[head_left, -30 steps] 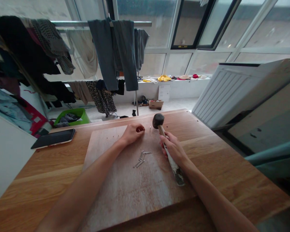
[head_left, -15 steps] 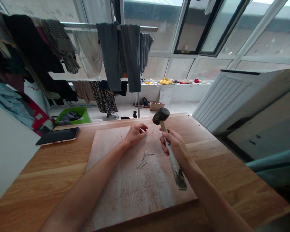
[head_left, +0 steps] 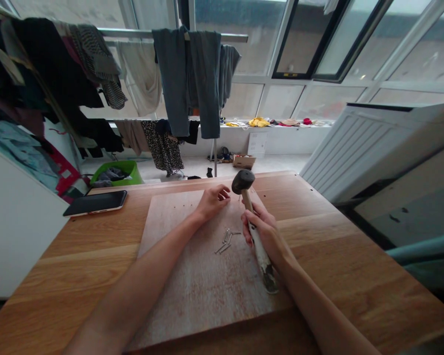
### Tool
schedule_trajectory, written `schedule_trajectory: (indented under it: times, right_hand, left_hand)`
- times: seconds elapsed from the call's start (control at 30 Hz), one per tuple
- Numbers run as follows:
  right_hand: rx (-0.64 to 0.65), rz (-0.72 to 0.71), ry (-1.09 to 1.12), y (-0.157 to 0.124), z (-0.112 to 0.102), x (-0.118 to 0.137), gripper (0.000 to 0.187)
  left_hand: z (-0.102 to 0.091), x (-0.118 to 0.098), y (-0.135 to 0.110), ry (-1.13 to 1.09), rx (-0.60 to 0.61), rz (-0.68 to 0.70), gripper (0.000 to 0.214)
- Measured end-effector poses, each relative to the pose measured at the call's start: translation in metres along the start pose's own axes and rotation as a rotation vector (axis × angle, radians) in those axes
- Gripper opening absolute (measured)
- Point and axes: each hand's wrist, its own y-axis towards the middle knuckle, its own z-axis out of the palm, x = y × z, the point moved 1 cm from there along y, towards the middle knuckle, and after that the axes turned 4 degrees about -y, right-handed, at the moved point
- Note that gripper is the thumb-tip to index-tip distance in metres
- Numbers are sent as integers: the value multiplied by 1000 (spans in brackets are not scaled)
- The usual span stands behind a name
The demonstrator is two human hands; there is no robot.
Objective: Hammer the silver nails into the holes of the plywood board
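Observation:
My right hand (head_left: 263, 228) is wrapped round the worn, pale-painted handle of a rubber mallet (head_left: 243, 181). The mallet's black head is raised at the far part of a flat wooden board (head_left: 203, 281). A thin upright nail (head_left: 239, 198) shows just below the head, partly hidden by it. To its left, my left hand (head_left: 213, 201) rests at the board's far side, its fingers curled and thumb and fingertips together. Whatever those fingertips hold is too small to make out. Several loose nails (head_left: 226, 241) lie in a small pile between my forearms.
The board lies on a wooden table (head_left: 77, 276). A phone (head_left: 96, 203) sits at the table's far left. Beyond are a green tub (head_left: 135, 172) with cloth in it and clothes (head_left: 203, 84) hanging on a rack. A white ribbed panel (head_left: 336, 143) stands at the right.
The mallet head has dropped slightly and now covers part of the upright nail. My left hand stays by the nail. The whole view has shifted a little.

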Motion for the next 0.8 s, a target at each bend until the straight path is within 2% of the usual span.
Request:
schedule_trajectory:
  times: [0.1, 0.37, 0.8]
  right_hand:
    - [39, -8, -9, -5, 2, 5, 22]
    - [56, -29, -23, -9, 4, 13, 19]
    - [81, -36, -33, -12, 7, 20, 22]
  left_hand:
    - [0, 0, 0, -4, -22, -9, 22]
    - [1, 1, 0, -22, -29, 0, 20]
    - [-1, -2, 0, 2, -45, 35, 24]
